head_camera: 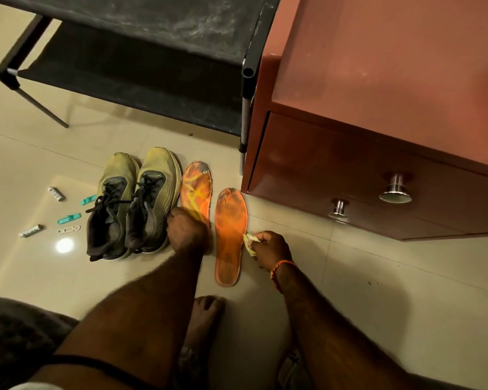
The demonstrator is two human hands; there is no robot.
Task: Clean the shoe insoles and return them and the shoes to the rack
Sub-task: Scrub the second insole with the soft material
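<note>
Orange insole beside right hand, which pinches a cloth; left hand curls over patterned insole, grip unclear. Risk: unpinned insole skids under wiping.

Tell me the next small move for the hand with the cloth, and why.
Probably slide the right hand and its yellow cloth left onto the right insole and wipe. The cloth sits at that insole's edge, its surface looks grimy, and the left hand rests on the other insole.

Two orange insoles beside shoes, hands on them, floor.
</note>
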